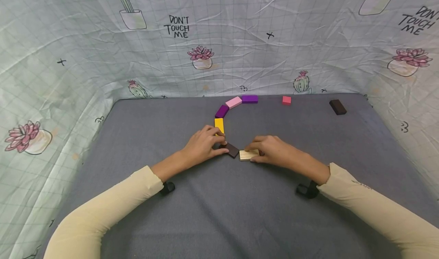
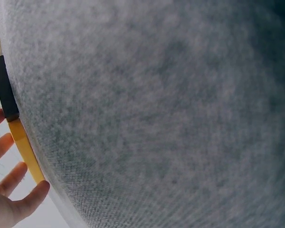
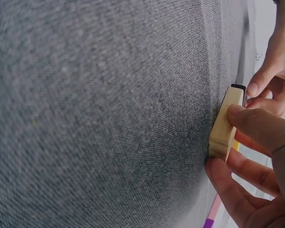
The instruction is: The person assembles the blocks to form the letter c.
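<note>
My left hand (image 1: 205,144) holds the left end of a dark brown block (image 1: 232,150) between thumb and fingers. Its other fingers lie beside a yellow block (image 1: 219,124), whose near end they partly hide. With thumb and fingertips, my right hand (image 1: 276,150) grips a pale wooden block (image 1: 247,155) lying flat on the cloth, its left end right at the dark brown block's corner. From the yellow block, the curved row runs back through a dark purple block (image 1: 222,111) and a pink block (image 1: 234,103) to a bright purple block (image 1: 250,99).
A small red block (image 1: 286,100) sits near the back edge of the grey cloth-covered table (image 1: 192,213). Farther right lies another dark brown block (image 1: 338,107). A printed curtain (image 1: 233,61) rises behind the table and along both sides.
</note>
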Action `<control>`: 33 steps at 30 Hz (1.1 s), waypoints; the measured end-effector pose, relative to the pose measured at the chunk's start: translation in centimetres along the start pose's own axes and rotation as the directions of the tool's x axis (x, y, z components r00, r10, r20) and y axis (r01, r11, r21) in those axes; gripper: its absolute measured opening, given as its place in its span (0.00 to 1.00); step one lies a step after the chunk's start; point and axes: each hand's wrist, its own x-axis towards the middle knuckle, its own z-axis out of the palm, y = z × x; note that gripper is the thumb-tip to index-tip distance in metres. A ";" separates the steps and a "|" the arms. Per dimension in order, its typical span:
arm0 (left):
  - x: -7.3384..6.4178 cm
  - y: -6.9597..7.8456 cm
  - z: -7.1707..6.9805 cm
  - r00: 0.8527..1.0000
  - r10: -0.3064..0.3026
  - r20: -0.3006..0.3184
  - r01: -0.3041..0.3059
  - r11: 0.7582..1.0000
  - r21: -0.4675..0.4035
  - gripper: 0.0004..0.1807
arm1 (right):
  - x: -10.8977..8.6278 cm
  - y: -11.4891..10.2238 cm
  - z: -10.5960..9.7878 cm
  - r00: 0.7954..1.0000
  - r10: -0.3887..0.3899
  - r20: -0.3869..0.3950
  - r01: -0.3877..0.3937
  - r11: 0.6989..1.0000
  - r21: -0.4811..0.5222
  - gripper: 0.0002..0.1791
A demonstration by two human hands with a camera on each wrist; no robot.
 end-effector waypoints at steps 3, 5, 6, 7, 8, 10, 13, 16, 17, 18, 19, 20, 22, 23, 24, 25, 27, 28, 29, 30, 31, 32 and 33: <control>0.0 0.0 0.0 1.000 -0.001 0.001 0.001 1.000 0.002 0.12 | 0.0 0.0 0.0 1.000 0.008 0.005 -0.008 1.000 -0.005 0.17; 0.0 0.0 0.0 1.000 -0.001 0.004 0.001 1.000 0.003 0.12 | -0.1 0.0 -0.1 1.000 0.012 0.004 -0.012 1.000 -0.007 0.18; 0.1 0.0 0.0 1.000 -0.002 0.005 0.001 1.000 0.003 0.12 | -0.1 0.0 -0.1 1.000 0.013 0.003 -0.013 1.000 -0.007 0.18; 0.1 0.1 0.0 1.000 -0.003 0.006 0.003 1.000 0.003 0.13 | -0.2 0.0 -0.1 1.000 0.014 0.002 -0.014 1.000 -0.006 0.18; 0.1 0.1 0.0 1.000 -0.004 0.008 0.004 1.000 0.002 0.12 | -0.2 0.1 0.0 1.000 0.012 0.000 -0.012 1.000 -0.004 0.18; 0.1 0.0 0.0 1.000 -0.006 0.011 0.006 1.000 0.001 0.12 | -0.3 0.0 0.0 1.000 0.011 -0.004 -0.011 1.000 0.001 0.17; 0.1 0.1 0.0 1.000 -0.010 0.011 0.010 1.000 0.000 0.12 | -0.3 0.1 0.2 1.000 0.007 -0.012 -0.007 1.000 0.005 0.16; 0.0 0.1 0.0 1.000 -0.011 0.007 0.011 1.000 0.001 0.12 | -0.3 0.0 0.2 1.000 0.007 -0.019 -0.007 1.000 0.006 0.17; 0.0 0.1 0.0 1.000 -0.010 0.005 0.010 1.000 0.002 0.12 | -0.4 0.0 0.2 1.000 0.009 -0.018 -0.009 1.000 0.007 0.17; 0.0 0.0 0.1 1.000 -0.008 0.003 0.008 1.000 0.001 0.12 | -0.5 0.1 0.1 1.000 0.016 -0.018 -0.016 1.000 0.004 0.18; 0.0 0.0 0.1 1.000 -0.005 0.000 0.005 1.000 0.000 0.12 | -0.6 0.1 0.0 0.999 0.021 -0.024 -0.021 1.000 0.005 0.18; 0.0 0.0 0.1 1.000 -0.002 -0.002 0.002 1.000 -0.002 0.12 | -0.7 0.2 -0.3 0.999 0.030 -0.030 -0.030 1.000 0.002 0.18; -0.1 0.0 0.1 1.000 0.003 -0.006 -0.004 1.000 -0.007 0.12 | -1.2 0.7 -0.9 0.997 0.049 -0.055 -0.049 0.999 -0.008 0.19; -0.1 0.0 0.1 1.000 0.005 -0.007 -0.005 1.000 -0.009 0.13 | -1.5 1.2 -1.3 0.995 0.063 -0.073 -0.064 0.998 -0.016 0.19; -0.1 0.0 0.1 1.000 0.007 -0.007 -0.007 1.000 -0.012 0.13 | -1.9 1.7 -1.7 0.993 0.074 -0.097 -0.077 0.997 -0.029 0.19; -0.1 0.0 0.1 1.000 0.006 -0.006 -0.006 1.000 -0.013 0.13 | -2.3 2.4 -2.2 0.989 0.083 -0.121 -0.089 0.995 -0.041 0.19; -0.1 0.0 0.1 1.000 0.005 -0.005 -0.005 1.000 -0.013 0.13 | -3.3 3.9 -3.2 0.980 0.110 -0.166 -0.123 0.990 -0.075 0.18; -0.1 0.0 0.1 1.000 0.004 -0.003 -0.004 1.000 -0.011 0.13 | -3.8 4.8 -3.7 0.973 0.130 -0.189 -0.149 0.985 -0.088 0.18; -0.1 0.0 0.1 1.000 0.004 -0.001 -0.004 1.000 -0.009 0.13 | -4.4 5.6 -4.3 0.966 0.153 -0.209 -0.177 0.979 -0.102 0.17; 0.0 0.0 0.1 1.000 0.003 0.000 -0.003 1.000 -0.008 0.13 | -4.9 6.5 -4.9 0.958 0.173 -0.228 -0.203 0.972 -0.115 0.17; 0.0 0.0 0.0 1.000 0.003 0.002 -0.003 1.000 -0.007 0.13 | -5.5 7.3 -5.5 0.948 0.202 -0.245 -0.236 0.964 -0.121 0.17; 0.0 0.0 0.0 1.000 0.005 0.002 -0.005 1.000 -0.005 0.13 | -6.1 8.1 -6.1 0.937 0.230 -0.262 -0.270 0.954 -0.128 0.16; 0.0 0.0 0.0 1.000 0.007 0.004 -0.007 1.000 -0.004 0.13 | -6.6 8.9 -6.7 0.926 0.260 -0.275 -0.304 0.943 -0.132 0.16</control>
